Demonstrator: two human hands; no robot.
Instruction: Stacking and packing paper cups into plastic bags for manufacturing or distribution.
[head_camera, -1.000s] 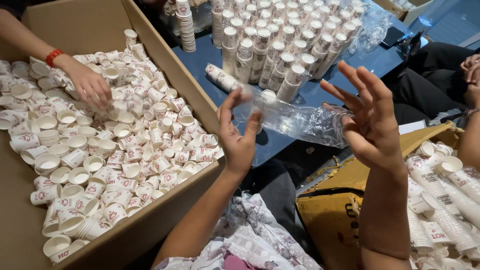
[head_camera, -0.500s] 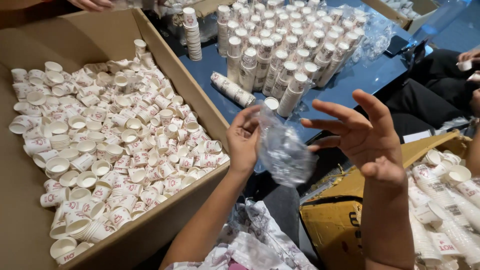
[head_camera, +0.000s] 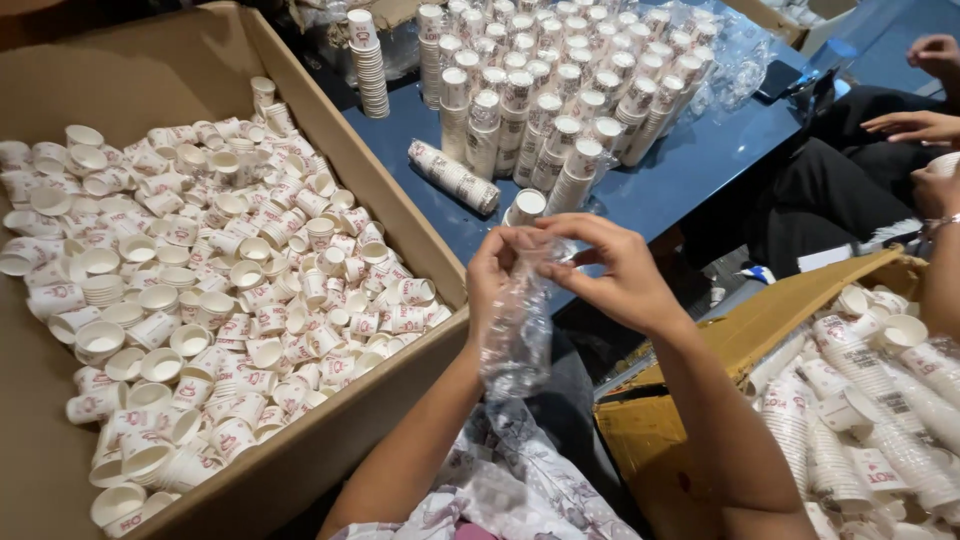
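My left hand (head_camera: 492, 272) and my right hand (head_camera: 610, 268) meet in front of me, both pinching the top of a clear plastic bag (head_camera: 518, 335) that hangs crumpled and narrow between them. The bag looks empty. Just beyond my fingers a wrapped stack of small paper cups (head_camera: 523, 208) stands tilted on the dark blue table (head_camera: 690, 170). A large cardboard box (head_camera: 330, 170) to my left holds several loose white paper cups (head_camera: 200, 290) with red print.
Many wrapped cup stacks (head_camera: 560, 90) stand on the table, one sleeve (head_camera: 455, 176) lying flat. A second cardboard box (head_camera: 760, 320) at right holds more cup stacks (head_camera: 880, 400). Another person's hands (head_camera: 915, 125) and dark-clothed knees are at far right.
My hands came together from spread apart, and the stretched plastic bag now hangs gathered between them. The other person's hand that reached into the left box is gone.
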